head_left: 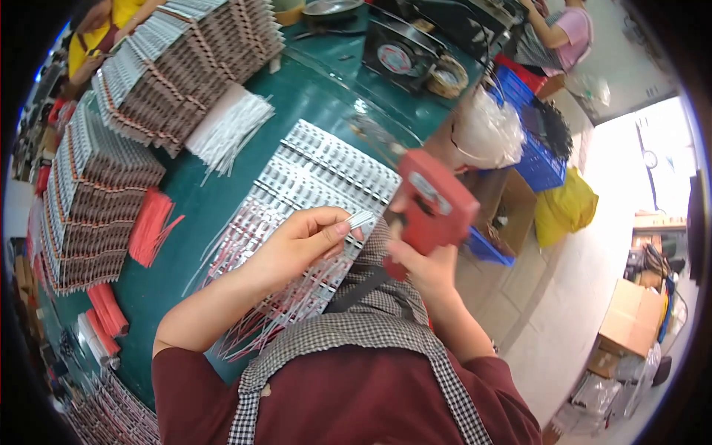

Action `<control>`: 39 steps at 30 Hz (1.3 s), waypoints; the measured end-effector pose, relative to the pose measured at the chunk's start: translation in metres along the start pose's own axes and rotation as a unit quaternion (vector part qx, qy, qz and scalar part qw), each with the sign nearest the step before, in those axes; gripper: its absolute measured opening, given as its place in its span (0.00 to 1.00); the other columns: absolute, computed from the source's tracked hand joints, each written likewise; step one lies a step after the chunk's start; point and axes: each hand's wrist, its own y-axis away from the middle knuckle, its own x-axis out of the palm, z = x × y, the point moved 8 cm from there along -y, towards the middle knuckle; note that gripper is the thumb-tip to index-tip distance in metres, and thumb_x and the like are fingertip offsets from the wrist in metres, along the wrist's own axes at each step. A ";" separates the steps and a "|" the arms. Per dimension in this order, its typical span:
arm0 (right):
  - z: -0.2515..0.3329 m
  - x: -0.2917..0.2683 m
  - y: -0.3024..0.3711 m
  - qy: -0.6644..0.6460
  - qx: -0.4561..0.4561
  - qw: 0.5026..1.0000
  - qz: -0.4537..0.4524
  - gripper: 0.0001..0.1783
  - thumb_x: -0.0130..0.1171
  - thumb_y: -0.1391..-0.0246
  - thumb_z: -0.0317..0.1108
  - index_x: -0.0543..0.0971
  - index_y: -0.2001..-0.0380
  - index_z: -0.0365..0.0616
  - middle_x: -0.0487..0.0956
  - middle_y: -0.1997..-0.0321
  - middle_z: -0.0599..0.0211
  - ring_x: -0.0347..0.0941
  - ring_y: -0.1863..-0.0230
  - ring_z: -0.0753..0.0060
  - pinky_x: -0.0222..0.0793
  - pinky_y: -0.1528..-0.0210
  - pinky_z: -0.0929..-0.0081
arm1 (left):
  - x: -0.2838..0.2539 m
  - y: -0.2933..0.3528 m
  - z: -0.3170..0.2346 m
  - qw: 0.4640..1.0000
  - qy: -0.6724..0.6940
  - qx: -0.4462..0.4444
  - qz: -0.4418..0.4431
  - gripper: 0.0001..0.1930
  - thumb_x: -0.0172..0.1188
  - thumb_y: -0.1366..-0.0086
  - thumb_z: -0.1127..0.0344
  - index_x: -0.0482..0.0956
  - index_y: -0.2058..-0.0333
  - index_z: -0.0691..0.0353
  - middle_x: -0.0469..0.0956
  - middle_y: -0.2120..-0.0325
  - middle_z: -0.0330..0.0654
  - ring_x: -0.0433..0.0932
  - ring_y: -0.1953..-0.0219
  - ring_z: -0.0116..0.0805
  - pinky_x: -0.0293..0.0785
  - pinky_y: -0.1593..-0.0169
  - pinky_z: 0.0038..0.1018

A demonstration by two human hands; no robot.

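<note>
My right hand [426, 265] is wrapped around the handle of a red pistol-shaped soldering gun [439, 204], which is smeared by motion. Its thin metal tip points up and left, over the table. My left hand [315, 233] pinches a small bunch of white wires [361, 219] between thumb and fingers. Under that hand lies a panel of white circuit boards [330, 159] in rows, tilted on the green table. Red and white wires [256, 326] trail from the panel's near rows, partly hidden by my left forearm.
Tall stacks of board panels [185, 70] stand on the left of the green table [311, 81]. Beside them lie white wires [230, 126] and red wires [150, 226]. A black fan unit [397, 55] sits at the back. Blue crates [545, 141] and a yellow bag [567, 208] are at right. Other people work beyond.
</note>
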 end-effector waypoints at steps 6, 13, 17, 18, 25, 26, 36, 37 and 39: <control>-0.005 0.014 -0.011 0.026 0.033 0.999 0.013 0.23 0.60 0.55 0.19 0.67 0.54 0.35 0.73 0.65 0.66 0.69 0.77 0.83 0.65 0.77 0.85 | 0.010 -0.007 0.036 0.996 0.044 -0.074 0.021 0.13 0.46 0.31 0.62 0.77 0.63 0.63 0.72 0.82 0.32 0.58 0.86 0.14 0.52 0.81 0.14; -0.010 0.017 -0.008 0.006 0.018 0.998 0.065 0.25 0.58 0.54 0.18 0.64 0.51 0.35 0.72 0.60 0.64 0.71 0.75 0.83 0.67 0.77 0.85 | 0.017 -0.006 0.036 0.995 0.027 -0.069 0.064 0.13 0.46 0.31 0.63 0.77 0.63 0.64 0.74 0.84 0.35 0.58 0.86 0.14 0.51 0.82 0.15; -0.012 0.017 -0.008 0.037 0.001 0.997 0.072 0.25 0.57 0.53 0.18 0.68 0.49 0.38 0.73 0.54 0.67 0.70 0.66 0.85 0.69 0.67 0.84 | 0.012 -0.007 0.034 0.997 0.039 -0.046 0.043 0.12 0.49 0.32 0.65 0.77 0.63 0.68 0.78 0.78 0.40 0.69 0.82 0.19 0.65 0.78 0.17; -0.012 0.016 -0.007 0.037 0.001 0.997 0.072 0.25 0.57 0.53 0.18 0.68 0.49 0.38 0.73 0.54 0.67 0.70 0.66 0.85 0.69 0.67 0.84 | 0.009 -0.008 0.029 0.999 0.012 -0.026 0.019 0.12 0.50 0.33 0.66 0.77 0.63 0.69 0.79 0.76 0.42 0.74 0.79 0.22 0.69 0.75 0.19; -0.010 0.024 -0.006 0.026 0.038 0.992 0.116 0.25 0.57 0.53 0.19 0.66 0.50 0.37 0.71 0.56 0.65 0.69 0.74 0.85 0.65 0.76 0.87 | 0.010 -0.008 0.032 0.985 0.000 -0.112 0.133 0.13 0.53 0.34 0.66 0.77 0.63 0.73 0.81 0.70 0.46 0.80 0.70 0.28 0.74 0.64 0.20; -0.012 0.025 -0.005 0.006 0.073 0.991 0.114 0.24 0.56 0.53 0.19 0.66 0.50 0.37 0.71 0.56 0.66 0.69 0.73 0.85 0.64 0.76 0.87 | 0.009 -0.009 0.033 0.985 0.000 -0.113 0.132 0.13 0.53 0.34 0.66 0.77 0.63 0.73 0.81 0.70 0.46 0.80 0.70 0.28 0.74 0.64 0.20; -0.013 0.013 -0.003 0.075 0.008 0.991 0.107 0.43 0.59 0.55 0.19 0.52 0.36 0.38 0.75 0.56 0.64 0.66 0.68 0.88 0.66 0.66 0.87 | 0.016 -0.011 0.026 0.993 0.055 -0.053 0.085 0.08 0.54 0.36 0.71 0.75 0.66 0.72 0.80 0.73 0.45 0.79 0.74 0.29 0.74 0.68 0.21; -0.011 0.013 -0.002 0.098 0.009 0.989 0.108 0.42 0.60 0.56 0.19 0.54 0.37 0.37 0.75 0.55 0.62 0.68 0.66 0.87 0.67 0.64 0.85 | 0.014 -0.010 0.026 0.994 0.040 -0.061 0.080 0.07 0.54 0.37 0.72 0.75 0.67 0.71 0.80 0.74 0.45 0.79 0.75 0.28 0.74 0.69 0.20; -0.007 0.002 0.000 0.122 0.010 0.987 0.109 0.42 0.62 0.56 0.20 0.55 0.37 0.37 0.76 0.53 0.61 0.70 0.63 0.85 0.68 0.63 0.84 | 0.010 -0.008 0.026 0.992 0.046 -0.069 0.092 0.07 0.55 0.37 0.71 0.75 0.67 0.71 0.80 0.73 0.45 0.79 0.76 0.29 0.74 0.70 0.20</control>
